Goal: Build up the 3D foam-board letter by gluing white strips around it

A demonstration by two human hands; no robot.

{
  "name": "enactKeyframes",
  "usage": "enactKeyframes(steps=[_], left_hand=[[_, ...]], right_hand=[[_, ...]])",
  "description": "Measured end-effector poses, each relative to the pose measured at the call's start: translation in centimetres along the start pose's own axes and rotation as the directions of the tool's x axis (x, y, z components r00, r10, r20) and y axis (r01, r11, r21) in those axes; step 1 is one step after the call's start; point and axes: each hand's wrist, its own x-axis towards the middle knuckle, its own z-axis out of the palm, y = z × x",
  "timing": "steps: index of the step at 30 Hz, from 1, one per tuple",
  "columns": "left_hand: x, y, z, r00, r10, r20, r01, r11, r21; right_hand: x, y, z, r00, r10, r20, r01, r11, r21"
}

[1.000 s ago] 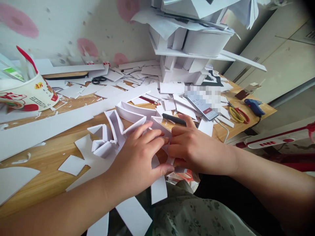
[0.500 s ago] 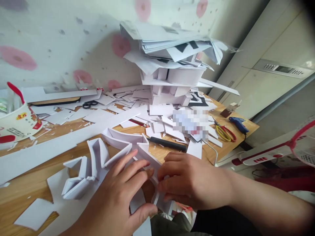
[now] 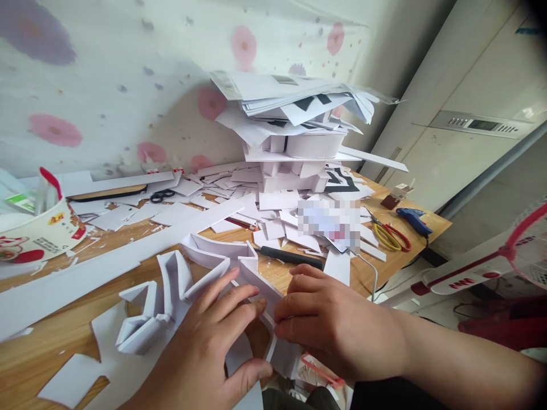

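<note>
Left hand (image 3: 213,336) and right hand (image 3: 333,322) have parted slightly over the white frame (image 3: 260,283) at the desk's (image 3: 21,370) near edge: left spread wide, right bunched against it, probably for steadiness; any pinch is hidden.

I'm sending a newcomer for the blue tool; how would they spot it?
Start at the wooden table and follow it to its right-hand corner. The blue tool lies there beside a brown box, set apart by its blue body.
</note>
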Motion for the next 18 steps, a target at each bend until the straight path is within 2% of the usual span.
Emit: enactKeyframes(steps=[6, 10, 13, 18], left_hand=[[-0.2, 0.1, 0.0, 0.999, -0.04, 0.032, 0.041, 0.999, -0.035], [-0.4, 0.2, 0.0, 0.997, -0.054, 0.054, 0.057, 0.997, -0.058], [-0.3, 0.4, -0.2, 0.995, -0.063, 0.076, 0.069, 0.995, -0.076], [-0.3, 0.2, -0.2, 0.993, -0.066, 0.097, 0.074, 0.993, -0.09]], right_hand=[[-0.1, -0.3, 0.4, 0.999, 0.011, -0.041, -0.011, 1.0, 0.0], [-0.8, 0.1, -0.1, 0.976, 0.014, -0.215, -0.009, 1.0, 0.027], [-1.7, 0.8, -1.0, 0.941, 0.081, -0.329, -0.074, 0.997, 0.034], [-3.6, 1.7, -2.0, 0.918, 0.127, -0.376, -0.129, 0.991, 0.018]])
